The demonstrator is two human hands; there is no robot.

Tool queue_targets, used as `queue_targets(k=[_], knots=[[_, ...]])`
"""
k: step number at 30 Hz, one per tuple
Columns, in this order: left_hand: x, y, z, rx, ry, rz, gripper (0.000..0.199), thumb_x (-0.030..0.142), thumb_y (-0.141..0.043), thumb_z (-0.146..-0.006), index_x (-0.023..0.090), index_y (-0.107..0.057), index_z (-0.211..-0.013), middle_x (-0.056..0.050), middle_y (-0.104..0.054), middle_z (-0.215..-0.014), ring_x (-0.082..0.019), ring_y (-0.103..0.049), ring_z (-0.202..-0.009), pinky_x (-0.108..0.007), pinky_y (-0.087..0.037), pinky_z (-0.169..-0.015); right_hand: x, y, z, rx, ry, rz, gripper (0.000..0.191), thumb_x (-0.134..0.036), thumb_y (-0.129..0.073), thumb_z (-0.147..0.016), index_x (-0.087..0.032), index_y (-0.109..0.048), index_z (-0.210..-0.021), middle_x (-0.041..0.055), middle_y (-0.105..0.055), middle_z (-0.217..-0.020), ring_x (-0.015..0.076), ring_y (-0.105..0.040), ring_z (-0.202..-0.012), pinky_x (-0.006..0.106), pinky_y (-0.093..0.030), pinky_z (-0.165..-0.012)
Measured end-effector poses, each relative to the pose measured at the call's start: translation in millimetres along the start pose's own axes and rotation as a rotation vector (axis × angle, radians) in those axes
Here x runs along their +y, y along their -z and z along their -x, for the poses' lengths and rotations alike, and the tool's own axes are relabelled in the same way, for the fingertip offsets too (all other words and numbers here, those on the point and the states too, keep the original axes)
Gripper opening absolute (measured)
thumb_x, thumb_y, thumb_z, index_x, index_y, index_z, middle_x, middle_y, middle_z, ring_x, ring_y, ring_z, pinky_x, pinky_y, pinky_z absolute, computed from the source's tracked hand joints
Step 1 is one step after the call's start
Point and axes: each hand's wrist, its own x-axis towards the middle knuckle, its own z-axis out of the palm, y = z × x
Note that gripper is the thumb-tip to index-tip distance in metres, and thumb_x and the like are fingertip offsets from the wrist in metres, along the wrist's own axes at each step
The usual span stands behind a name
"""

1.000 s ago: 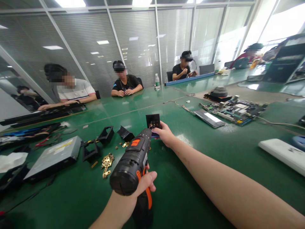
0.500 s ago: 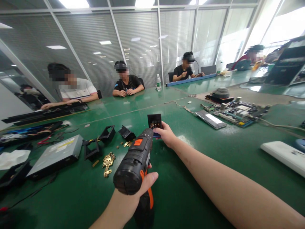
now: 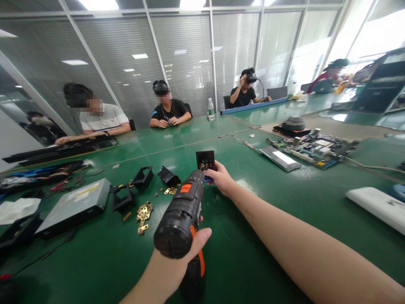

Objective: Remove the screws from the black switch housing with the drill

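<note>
Gripping a power drill (image 3: 179,211) with the left hand (image 3: 191,252) and pinching a black part (image 3: 205,155) upright in the right hand (image 3: 222,179) over the green table (image 3: 240,261), apparently to steady it at the drill's nose (image 3: 196,175), with contact hard to confirm.

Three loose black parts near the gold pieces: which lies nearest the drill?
The rightmost part, just left of the drill; the middle part and left part lie farther.

A glass partition (image 3: 236,55) with horizontal blinds (image 3: 190,84) and pale metal mullions (image 3: 213,55) rises beyond a long green table (image 3: 253,274), under bright ceiling light panels (image 3: 98,4), with a grey chair backrest (image 3: 277,92) near the far edge and a sunlit window (image 3: 384,36) rightward.
</note>
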Motion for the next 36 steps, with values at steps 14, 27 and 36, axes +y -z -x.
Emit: queue_targets(k=[14, 27, 36], knots=[[4.9, -2.3, 0.5, -0.026, 0.005, 0.041, 0.033, 0.044, -0.087, -0.069, 0.024, -0.074, -0.091, -0.01, -0.079, -0.109, -0.036, -0.071, -0.11, -0.057, -0.045, -0.114, 0.9, 0.2, -0.1, -0.015, -0.011, -0.008, 0.04, -0.036, -0.075, -0.066, -0.021, -0.063, -0.1, -0.0012, -0.067, -0.081, 0.0134, -0.059, -0.061, 0.023, -0.045, -0.047], [6.1, -4.6, 0.8, -0.009, -0.014, 0.072, 0.032, 0.041, -0.086, -0.066, 0.024, -0.073, -0.09, -0.007, -0.076, -0.105, -0.036, -0.069, -0.111, -0.055, -0.047, -0.11, -0.3, 0.9, 0.5, -0.004, -0.026, -0.007, 0.043, -0.037, -0.075, -0.063, -0.02, -0.062, -0.101, -0.001, -0.067, -0.082, 0.0141, -0.06, -0.062, 0.023, -0.045, -0.047], [1.1, -5.5, 0.7, 0.037, -0.013, 0.115, 0.037, 0.039, -0.091, -0.064, 0.023, -0.075, -0.093, -0.006, -0.075, -0.103, -0.034, -0.071, -0.107, -0.057, -0.048, -0.109, 3.9, 3.2, -1.0, -0.011, -0.021, -0.005, 0.042, -0.037, -0.076, -0.065, -0.021, -0.063, -0.102, -0.0003, -0.068, -0.084, 0.0145, -0.061, -0.064, 0.023, -0.046, -0.048]])
